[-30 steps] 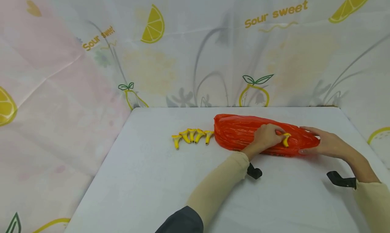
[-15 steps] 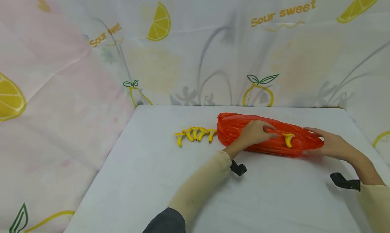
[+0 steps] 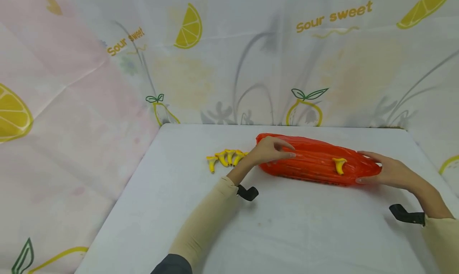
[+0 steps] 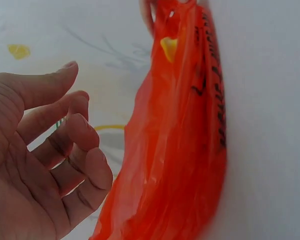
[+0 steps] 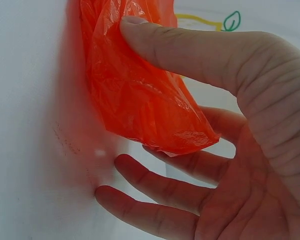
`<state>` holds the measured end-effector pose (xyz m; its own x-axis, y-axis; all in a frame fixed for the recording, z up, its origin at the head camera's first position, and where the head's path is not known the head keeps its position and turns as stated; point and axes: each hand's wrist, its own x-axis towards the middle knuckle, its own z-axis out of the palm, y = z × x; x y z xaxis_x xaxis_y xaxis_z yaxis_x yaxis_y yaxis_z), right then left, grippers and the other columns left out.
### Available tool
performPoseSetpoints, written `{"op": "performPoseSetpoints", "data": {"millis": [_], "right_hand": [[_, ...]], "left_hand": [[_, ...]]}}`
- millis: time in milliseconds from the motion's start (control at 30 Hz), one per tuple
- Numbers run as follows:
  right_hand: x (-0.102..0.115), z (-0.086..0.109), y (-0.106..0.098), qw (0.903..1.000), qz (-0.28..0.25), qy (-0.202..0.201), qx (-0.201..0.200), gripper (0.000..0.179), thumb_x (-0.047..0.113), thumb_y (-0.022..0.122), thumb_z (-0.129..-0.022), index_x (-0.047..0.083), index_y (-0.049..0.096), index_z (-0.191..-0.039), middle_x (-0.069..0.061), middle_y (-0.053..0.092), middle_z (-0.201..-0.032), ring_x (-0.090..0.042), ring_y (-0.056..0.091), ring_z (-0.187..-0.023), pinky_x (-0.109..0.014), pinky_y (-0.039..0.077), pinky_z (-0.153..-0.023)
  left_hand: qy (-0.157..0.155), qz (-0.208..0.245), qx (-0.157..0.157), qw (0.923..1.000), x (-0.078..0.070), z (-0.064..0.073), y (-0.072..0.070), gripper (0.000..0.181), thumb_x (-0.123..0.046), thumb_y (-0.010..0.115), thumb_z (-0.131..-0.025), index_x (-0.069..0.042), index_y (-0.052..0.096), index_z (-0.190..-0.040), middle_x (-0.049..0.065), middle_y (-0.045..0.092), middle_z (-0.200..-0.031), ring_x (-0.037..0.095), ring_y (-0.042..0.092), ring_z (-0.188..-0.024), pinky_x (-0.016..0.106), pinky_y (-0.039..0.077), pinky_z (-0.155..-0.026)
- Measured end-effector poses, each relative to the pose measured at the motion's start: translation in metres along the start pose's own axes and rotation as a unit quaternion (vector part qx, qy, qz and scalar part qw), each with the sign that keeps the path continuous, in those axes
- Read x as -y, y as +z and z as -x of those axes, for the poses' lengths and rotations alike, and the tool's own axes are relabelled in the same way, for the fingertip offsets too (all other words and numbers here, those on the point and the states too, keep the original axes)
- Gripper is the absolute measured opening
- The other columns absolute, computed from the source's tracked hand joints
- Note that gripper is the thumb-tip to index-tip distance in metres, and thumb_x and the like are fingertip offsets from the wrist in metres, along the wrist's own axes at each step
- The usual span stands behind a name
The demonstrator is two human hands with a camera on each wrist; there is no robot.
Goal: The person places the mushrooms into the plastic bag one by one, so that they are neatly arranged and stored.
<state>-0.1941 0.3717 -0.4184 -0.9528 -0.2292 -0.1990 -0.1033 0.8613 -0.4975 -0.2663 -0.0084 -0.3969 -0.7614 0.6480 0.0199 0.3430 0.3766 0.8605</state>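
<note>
A long red plastic bag (image 3: 312, 158) lies across the back right of the white table. On its right part sits a yellow trumpet-shaped mushroom (image 3: 339, 166), like a chanterelle. My right hand (image 3: 394, 171) holds the bag's right end, thumb (image 5: 155, 45) on the front and index finger behind; the other fingers spread below it. Over the bag's left end is my left hand (image 3: 269, 150), fingers loosely bent and nothing between them. Dark printing shows along the bag (image 4: 180, 130) in the left wrist view.
Several more yellow mushrooms (image 3: 212, 164) lie in a row left of the bag, the rightmost mostly hidden behind my left hand. A lemon-printed cloth (image 3: 222, 67) hangs behind the white table (image 3: 305, 230). Black mounts (image 3: 248, 193) stick out from both wrists.
My left hand let go of the mushroom on the bag and moved left along the bag to its left end. The right hand stayed at the right end. The head view shifted slightly.
</note>
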Motion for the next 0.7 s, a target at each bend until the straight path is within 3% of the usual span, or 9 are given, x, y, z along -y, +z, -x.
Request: {"op": "performPoseSetpoints", "data": {"millis": [167,367,567,700], "right_hand": [[0.000,0.000,0.003,1.0000,-0.006,0.001,0.001,0.092,0.044,0.079,-0.079,-0.003,0.036,-0.145,-0.041,0.039,-0.134,-0.056,0.040,-0.114,-0.060,0.053,-0.075],[0.000,0.002,0.007,0.9999,-0.013,0.002,0.004,0.093,0.045,0.078,-0.079,-0.003,0.036,-0.146,-0.040,0.039,-0.135,-0.055,0.040,-0.114,-0.059,0.053,-0.074],[-0.001,0.002,0.003,1.0000,-0.005,0.002,-0.001,0.092,0.044,0.078,-0.079,-0.003,0.035,-0.146,-0.041,0.039,-0.134,-0.055,0.040,-0.113,-0.059,0.053,-0.074],[0.001,0.001,0.001,1.0000,-0.006,0.004,0.001,0.092,0.045,0.078,-0.079,-0.003,0.035,-0.146,-0.041,0.038,-0.134,-0.055,0.040,-0.113,-0.059,0.053,-0.074]], "left_hand": [[-0.008,-0.023,-0.008,0.9997,0.009,0.019,-0.023,0.037,-0.035,0.074,-0.088,-0.011,0.073,-0.117,0.006,0.059,-0.070,0.021,0.051,-0.057,0.027,0.043,-0.053],[-0.041,-0.016,-0.019,0.9988,0.022,0.043,-0.051,0.039,-0.034,0.074,-0.089,-0.010,0.072,-0.120,0.005,0.053,-0.069,0.051,0.049,-0.060,0.054,0.048,-0.054],[-0.055,-0.027,-0.039,0.9974,0.033,0.058,-0.074,0.036,-0.032,0.075,-0.089,-0.011,0.073,-0.118,0.019,0.058,-0.079,0.048,0.048,-0.060,0.052,0.051,-0.054],[-0.064,-0.049,-0.034,0.9961,0.040,0.066,-0.086,0.034,-0.034,0.074,-0.089,-0.015,0.073,-0.117,0.017,0.058,-0.079,0.047,0.050,-0.061,0.051,0.052,-0.055]]}}
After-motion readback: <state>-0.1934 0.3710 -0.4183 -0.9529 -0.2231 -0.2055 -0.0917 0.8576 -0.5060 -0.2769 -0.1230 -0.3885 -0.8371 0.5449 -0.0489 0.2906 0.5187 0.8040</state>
